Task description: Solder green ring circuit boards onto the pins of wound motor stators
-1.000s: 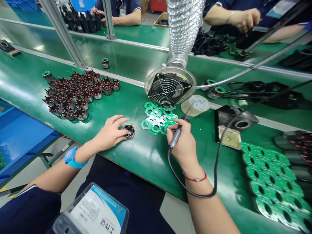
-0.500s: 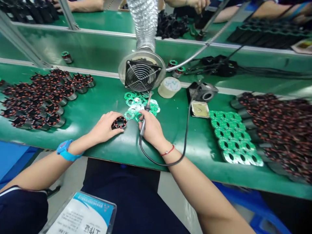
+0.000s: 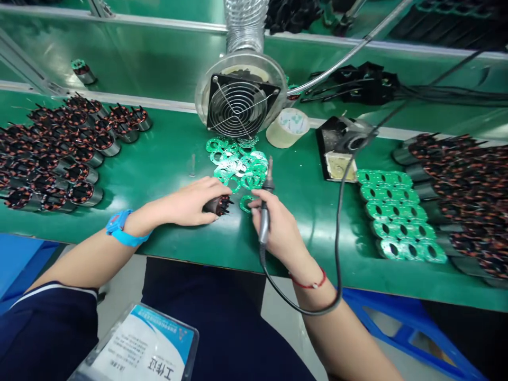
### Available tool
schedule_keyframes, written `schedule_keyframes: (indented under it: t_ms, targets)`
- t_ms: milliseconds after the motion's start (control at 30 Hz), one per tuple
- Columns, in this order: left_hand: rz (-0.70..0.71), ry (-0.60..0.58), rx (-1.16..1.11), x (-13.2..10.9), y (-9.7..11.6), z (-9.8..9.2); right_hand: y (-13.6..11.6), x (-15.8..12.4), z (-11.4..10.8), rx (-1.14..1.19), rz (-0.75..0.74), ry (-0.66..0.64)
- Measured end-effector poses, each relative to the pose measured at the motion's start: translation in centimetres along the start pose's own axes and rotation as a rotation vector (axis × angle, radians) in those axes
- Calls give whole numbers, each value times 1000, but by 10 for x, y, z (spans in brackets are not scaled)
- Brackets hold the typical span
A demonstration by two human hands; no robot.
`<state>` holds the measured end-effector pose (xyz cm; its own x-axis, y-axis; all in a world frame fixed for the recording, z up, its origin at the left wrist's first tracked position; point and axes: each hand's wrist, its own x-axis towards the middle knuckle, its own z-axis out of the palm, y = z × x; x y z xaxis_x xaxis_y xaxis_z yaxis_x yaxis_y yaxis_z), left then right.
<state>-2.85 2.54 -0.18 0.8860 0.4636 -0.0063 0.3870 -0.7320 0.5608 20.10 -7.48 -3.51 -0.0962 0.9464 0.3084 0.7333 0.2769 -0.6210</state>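
Observation:
My left hand (image 3: 190, 202) is closed round a small wound stator (image 3: 219, 205), held tilted on its side on the green bench (image 3: 166, 159). My right hand (image 3: 278, 225) grips a soldering iron (image 3: 265, 211) like a pen, tip pointing up and away, and its fingertips pinch a green ring-shaped circuit board (image 3: 246, 202) just right of the stator. A loose pile of the same green boards (image 3: 238, 164) lies just beyond both hands. The iron's black cable (image 3: 337, 248) loops down past my right wrist.
A fume-extractor fan (image 3: 240, 103) on a silver duct stands behind the pile. Several stators (image 3: 59, 153) cover the left of the bench, more stators (image 3: 468, 185) the right. Rows of green boards (image 3: 397, 217), an iron stand with sponge (image 3: 341, 151) and a tape roll (image 3: 288, 127) lie right.
My left hand has tipped the stator from flat onto its side. My right hand has drawn back from the pile with one green board. The view has shifted down.

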Motion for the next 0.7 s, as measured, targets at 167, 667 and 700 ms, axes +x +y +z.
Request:
schedule_keyframes:
  t_ms: [167, 667, 700]
  targets:
    - [38, -26, 93, 5, 1, 21, 0, -20, -12, 32, 104, 204]
    - [110, 163, -107, 17, 0, 33, 6, -67, -2, 402, 360, 448]
    - [110, 158, -101, 18, 0, 32, 6, -67, -3, 393, 374, 444]
